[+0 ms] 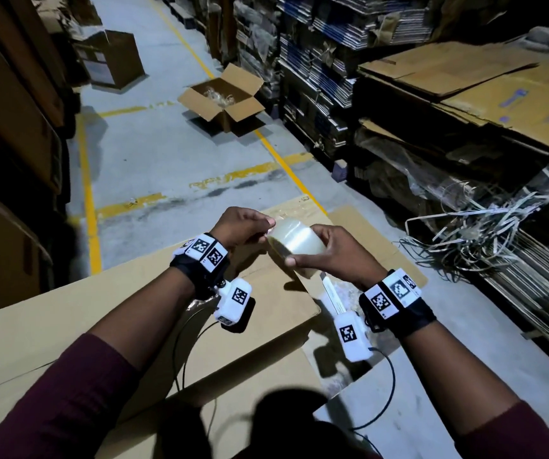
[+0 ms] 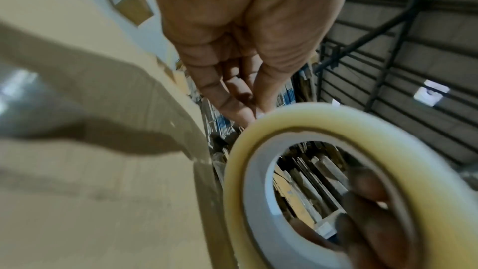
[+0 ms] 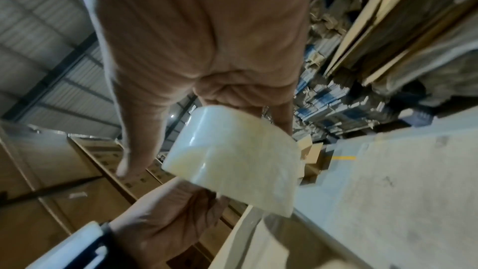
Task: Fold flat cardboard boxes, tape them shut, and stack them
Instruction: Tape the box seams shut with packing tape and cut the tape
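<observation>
A roll of clear tape (image 1: 294,243) is held up between both hands above a big brown cardboard box (image 1: 101,319) whose top flaps lie flat. My right hand (image 1: 339,256) grips the roll, thumb on its near rim and fingers round the far side. My left hand (image 1: 243,226) has its fingers curled, with thumb and fingertips picking at the roll's left edge. In the left wrist view the roll (image 2: 258,150) shows its white core, and my fingertips (image 2: 232,97) touch its top rim. The right wrist view shows the roll (image 3: 232,156) under my right hand (image 3: 207,48).
An open box (image 1: 223,97) with clear plastic inside stands on the grey floor ahead. Stacks of flat cardboard (image 1: 465,77) line the right side, with a tangle of strapping (image 1: 481,233) beside them. Tall cardboard stacks (image 1: 8,127) stand on the left.
</observation>
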